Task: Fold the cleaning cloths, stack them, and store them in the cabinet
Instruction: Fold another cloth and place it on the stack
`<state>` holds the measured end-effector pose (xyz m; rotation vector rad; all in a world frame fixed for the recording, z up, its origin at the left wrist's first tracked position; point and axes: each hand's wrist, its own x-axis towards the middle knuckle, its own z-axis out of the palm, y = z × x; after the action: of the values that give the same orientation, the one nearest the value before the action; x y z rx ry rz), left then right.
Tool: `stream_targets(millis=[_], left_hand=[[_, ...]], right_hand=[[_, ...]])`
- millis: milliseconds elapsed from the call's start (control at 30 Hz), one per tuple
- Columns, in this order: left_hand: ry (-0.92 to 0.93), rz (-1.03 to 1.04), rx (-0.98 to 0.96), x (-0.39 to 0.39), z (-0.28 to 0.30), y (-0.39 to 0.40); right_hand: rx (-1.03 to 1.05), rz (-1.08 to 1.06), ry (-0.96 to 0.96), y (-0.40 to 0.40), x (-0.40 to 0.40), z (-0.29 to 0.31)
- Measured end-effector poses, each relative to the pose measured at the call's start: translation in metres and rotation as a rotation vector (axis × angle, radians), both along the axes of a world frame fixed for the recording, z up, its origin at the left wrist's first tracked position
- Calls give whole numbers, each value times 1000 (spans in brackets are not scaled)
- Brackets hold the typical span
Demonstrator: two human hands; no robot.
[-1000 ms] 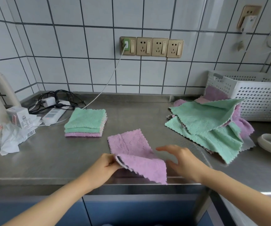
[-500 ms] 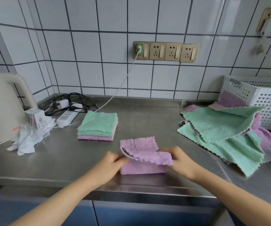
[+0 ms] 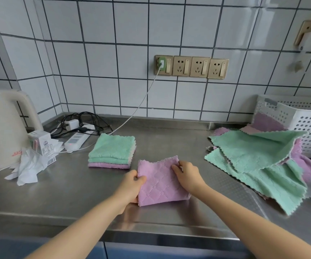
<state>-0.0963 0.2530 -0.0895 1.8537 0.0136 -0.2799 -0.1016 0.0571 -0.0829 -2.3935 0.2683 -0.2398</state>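
Observation:
A folded pink cloth (image 3: 160, 182) lies flat on the steel counter (image 3: 76, 193) near its front edge. My left hand (image 3: 130, 186) grips the cloth's left edge, thumb on top. My right hand (image 3: 188, 174) rests on the cloth's right side, its fingers curled over the far right corner. Behind and to the left sits a neat stack of folded cloths (image 3: 112, 151), green on top and pink at the bottom. A loose heap of unfolded green and pink cloths (image 3: 259, 161) spreads over the counter's right side.
A white perforated basket (image 3: 304, 126) stands behind the heap at right. At far left are a cream kettle (image 3: 3, 128), a small carton (image 3: 40, 141), crumpled white paper (image 3: 29, 165) and a power strip (image 3: 76, 140) with tangled cables. Blue cabinet fronts (image 3: 151, 251) run below the counter.
The near half of the pink cloth was lifted and laid over the far half. It now lies as a flat square, with both hands on its sides. The view shifted right.

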Motion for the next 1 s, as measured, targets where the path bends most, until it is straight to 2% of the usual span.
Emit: stream_targets(millis=[167,267,333,433,500,567,633,700,767,800,1000], left_hand=[[-27,49,128,8,-1,-6],[-94,63,175,10,-2,-6],[-247,64,404,7,-2,-5],[-593,-4,831,3,-2,-3],[-790,-141,893,4,-5,0],[-858,-324,905,6,-10,4],[-755,-434,907,8,-16,6],[-625,-485,917,9,-21,7],[-586,-501,954,10,-22,8],[-568,-497,964,10,-22,8],[-406,-368,991,5,-17,16]], right_hand=[[-50,-87,161,1,16,-6],[-47,-104,186,1,20,-8],[-43,-109,182,0,20,-10],[-39,-130,179,-1,20,-10],[-7,-139,177,1,19,-8],[24,-142,148,4,17,-5],[-47,-138,77,9,8,-2],[-304,-38,0,14,-4,-4],[-554,109,-43,17,-16,-10],[-614,145,-30,16,-20,-14],[-726,85,135,-8,-29,-21]])
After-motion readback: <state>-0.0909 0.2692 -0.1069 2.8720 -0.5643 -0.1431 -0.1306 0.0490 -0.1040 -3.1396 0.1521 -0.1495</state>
